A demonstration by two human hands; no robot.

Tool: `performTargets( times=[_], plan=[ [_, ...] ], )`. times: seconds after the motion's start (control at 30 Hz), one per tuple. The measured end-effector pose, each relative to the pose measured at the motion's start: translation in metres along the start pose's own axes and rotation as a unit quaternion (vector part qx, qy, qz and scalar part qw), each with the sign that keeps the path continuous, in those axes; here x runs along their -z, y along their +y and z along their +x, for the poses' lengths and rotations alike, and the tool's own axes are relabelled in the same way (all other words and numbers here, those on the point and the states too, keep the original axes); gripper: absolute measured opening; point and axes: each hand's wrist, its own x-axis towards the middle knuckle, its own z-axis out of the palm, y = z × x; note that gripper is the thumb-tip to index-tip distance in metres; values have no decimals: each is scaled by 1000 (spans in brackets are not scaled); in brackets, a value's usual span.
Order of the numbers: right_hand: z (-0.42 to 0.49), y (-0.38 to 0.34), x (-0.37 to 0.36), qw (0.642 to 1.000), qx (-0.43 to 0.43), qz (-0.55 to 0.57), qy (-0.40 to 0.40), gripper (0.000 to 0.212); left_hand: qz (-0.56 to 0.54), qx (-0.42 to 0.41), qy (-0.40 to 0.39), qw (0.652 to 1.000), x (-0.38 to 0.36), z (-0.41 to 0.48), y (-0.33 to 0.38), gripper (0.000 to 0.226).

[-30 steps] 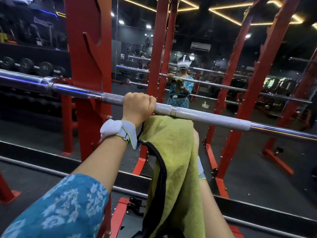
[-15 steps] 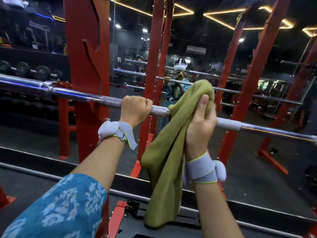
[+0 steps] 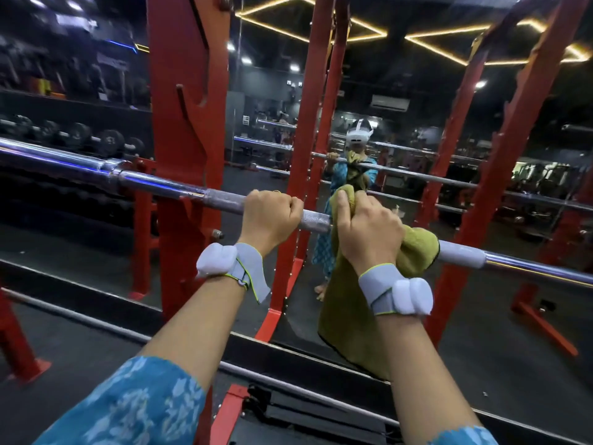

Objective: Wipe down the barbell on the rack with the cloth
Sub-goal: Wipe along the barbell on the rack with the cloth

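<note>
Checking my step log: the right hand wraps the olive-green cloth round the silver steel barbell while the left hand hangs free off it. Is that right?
Not quite. The head view shows the left hand gripping the silver steel barbell bare, close beside the right hand, which wraps the olive-green cloth round it.

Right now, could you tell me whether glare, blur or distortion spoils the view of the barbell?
Head view: blue-white glare streaks the barbell left of the left hand; wide-angle distortion tilts the red rack uprights; the right hand and cloth look sharp.
</note>
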Motion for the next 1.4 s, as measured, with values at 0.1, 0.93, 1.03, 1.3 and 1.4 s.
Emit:
performTargets(
  times=[0.1,0.93,1.03,1.3,1.4],
  plan=[
    [0,-11,-8,999,33,16,-2,51,17,-7,5,1000,-4,0,-2,48],
    [3,-43,-32,999,13,1,50,43,-46,-112,6,993,-1,3,-16,49],
    [1,-45,-34,998,17,-6,62,42,-59,-144,-6,988,-2,7,-24,49],
    [1,-71,-48,996,25,-38,73,40,-46,-154,64,985,28,19,-75,40],
    [1,-89,-54,995,31,-58,74,38,-35,-151,83,984,38,21,-110,39]
  ],
)
